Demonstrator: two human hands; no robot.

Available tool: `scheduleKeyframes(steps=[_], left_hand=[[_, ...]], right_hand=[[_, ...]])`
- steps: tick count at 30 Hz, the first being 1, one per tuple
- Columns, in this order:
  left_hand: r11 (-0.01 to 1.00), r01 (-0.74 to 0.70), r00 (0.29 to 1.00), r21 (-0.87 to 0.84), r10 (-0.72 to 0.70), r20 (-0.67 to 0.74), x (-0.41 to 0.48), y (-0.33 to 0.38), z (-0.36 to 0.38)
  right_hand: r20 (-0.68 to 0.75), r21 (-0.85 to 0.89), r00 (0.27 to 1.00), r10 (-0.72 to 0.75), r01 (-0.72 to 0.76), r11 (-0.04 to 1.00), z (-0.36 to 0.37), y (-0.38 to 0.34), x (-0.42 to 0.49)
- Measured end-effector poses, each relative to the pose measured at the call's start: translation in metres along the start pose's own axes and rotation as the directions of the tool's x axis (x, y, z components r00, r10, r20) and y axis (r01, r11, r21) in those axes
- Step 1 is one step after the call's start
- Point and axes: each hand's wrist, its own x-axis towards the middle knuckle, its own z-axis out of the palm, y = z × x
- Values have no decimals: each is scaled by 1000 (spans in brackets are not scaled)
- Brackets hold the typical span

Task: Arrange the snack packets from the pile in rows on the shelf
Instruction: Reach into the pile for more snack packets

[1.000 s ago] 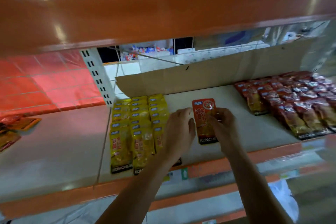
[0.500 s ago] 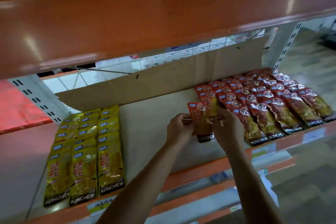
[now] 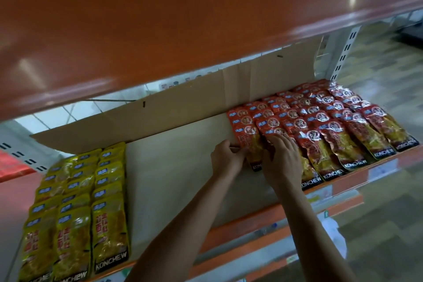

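Yellow packets (image 3: 75, 208) sit ranked at eight o'clock; near centre we are seating a red packet (image 3: 250, 146), our left hand (image 3: 225, 159) pinching its left edge, our right hand (image 3: 282, 158) flat on it beside the red rows (image 3: 332, 130) at two o'clock. Next it likely wants squaring and release; the shelf above (image 3: 160, 30) crowds us.

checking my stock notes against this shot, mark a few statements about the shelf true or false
1. The yellow packets lie left of the red packets. True.
2. Both hands are on the yellow packets. False: the left hand and right hand are at the red packets' left edge.
3. A cardboard sheet stands behind the packets. True.
4. Yellow and red packets touch. False: bare shelf separates them.
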Motion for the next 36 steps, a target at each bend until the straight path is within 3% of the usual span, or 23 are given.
scheduleKeyframes(steps=[3, 15, 25, 31, 36], left_hand=[[990, -50, 999, 128, 52, -14, 1, 2, 1], [953, -85, 994, 291, 102, -42, -9, 9, -9], [790, -319, 914, 523, 403, -52, -33, -13, -73], [747, -291, 867, 598, 470, -164, -46, -46, -140], [767, -213, 826, 605, 472, -309, -58, -85, -211]], right_hand=[[-1, 3, 1000, -14, 14, 1000, 1, 3, 2], [-9, 37, 999, -49, 49, 998, 1, -4, -1], [132, 100, 971, -198, 185, 978, 34, -58, -32], [204, 178, 912, -356, 323, 929, 68, -113, -66], [181, 258, 843, -507, 457, 851, 104, -171, -103]])
